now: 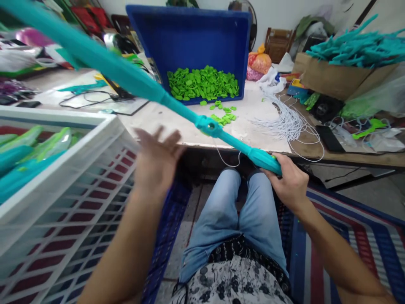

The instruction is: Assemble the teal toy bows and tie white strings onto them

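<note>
My right hand (289,179) is closed around the near end of a long teal plastic piece (236,141), perhaps a toy part. The piece slants up to the far left, where it is smeared by motion. A hub with a small hole sits along its length. Below the hub hangs a thin white cord (226,162); whether it is tied to the piece I cannot tell. My left hand (158,162) is open, fingers spread and blurred, below the piece and beside the white crate (85,202), holding nothing.
The crate at left contains teal and green pieces. A blue bin (202,38) with small green parts (202,83) stands on the table (190,122), some parts scattered before it. White cords (289,120) lie at right, below a cardboard box (335,78) of teal pieces (357,46).
</note>
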`<state>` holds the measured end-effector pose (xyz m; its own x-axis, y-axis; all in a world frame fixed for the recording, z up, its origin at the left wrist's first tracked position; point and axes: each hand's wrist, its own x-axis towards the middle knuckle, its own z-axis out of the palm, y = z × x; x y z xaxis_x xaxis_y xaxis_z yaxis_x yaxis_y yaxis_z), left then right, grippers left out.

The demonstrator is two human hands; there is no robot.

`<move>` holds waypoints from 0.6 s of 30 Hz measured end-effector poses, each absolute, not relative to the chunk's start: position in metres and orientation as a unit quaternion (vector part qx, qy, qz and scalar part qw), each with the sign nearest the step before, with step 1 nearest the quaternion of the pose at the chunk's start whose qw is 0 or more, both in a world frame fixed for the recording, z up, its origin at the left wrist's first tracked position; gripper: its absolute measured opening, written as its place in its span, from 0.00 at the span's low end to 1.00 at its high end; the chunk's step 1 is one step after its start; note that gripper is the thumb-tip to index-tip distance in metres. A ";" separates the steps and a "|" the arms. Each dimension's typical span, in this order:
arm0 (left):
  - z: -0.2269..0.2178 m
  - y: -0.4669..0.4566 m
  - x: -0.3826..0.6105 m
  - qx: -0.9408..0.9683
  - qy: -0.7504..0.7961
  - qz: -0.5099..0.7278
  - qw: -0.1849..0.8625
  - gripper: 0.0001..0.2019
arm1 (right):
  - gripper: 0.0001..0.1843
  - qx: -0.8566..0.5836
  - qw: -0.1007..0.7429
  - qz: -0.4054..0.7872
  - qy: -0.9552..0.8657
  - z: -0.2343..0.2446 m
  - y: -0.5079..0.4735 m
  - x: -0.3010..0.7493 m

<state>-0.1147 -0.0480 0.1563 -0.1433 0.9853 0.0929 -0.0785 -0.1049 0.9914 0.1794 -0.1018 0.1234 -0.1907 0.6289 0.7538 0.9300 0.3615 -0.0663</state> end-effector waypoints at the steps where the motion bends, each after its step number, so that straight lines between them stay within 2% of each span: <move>1: 0.143 -0.061 -0.099 0.408 0.474 0.552 0.551 0.38 | 0.21 -0.523 0.386 -0.200 -0.733 0.124 -0.099 0.173; 3: 0.114 -0.081 -0.064 0.304 0.452 0.413 0.729 0.39 | 0.22 -0.510 0.436 -0.173 -0.721 0.127 -0.096 0.159; 4: 0.101 -0.086 -0.048 0.252 0.427 0.390 0.776 0.38 | 0.23 -0.501 0.451 -0.155 -0.722 0.127 -0.096 0.151; 6: 0.086 -0.088 -0.025 0.188 0.346 0.446 0.804 0.34 | 0.25 -0.480 0.459 -0.111 -0.740 0.128 -0.099 0.137; 10: 0.091 -0.080 -0.024 0.144 0.278 0.595 0.740 0.30 | 0.27 -0.460 0.455 -0.058 -0.761 0.124 -0.113 0.119; 15: 0.110 -0.088 -0.057 0.216 0.314 0.707 0.595 0.33 | 0.27 -0.409 0.431 -0.029 -0.803 0.099 -0.123 0.102; 18: 0.119 -0.101 -0.072 0.267 0.386 0.730 0.497 0.29 | 0.27 -0.367 0.434 -0.026 -0.823 0.085 -0.125 0.080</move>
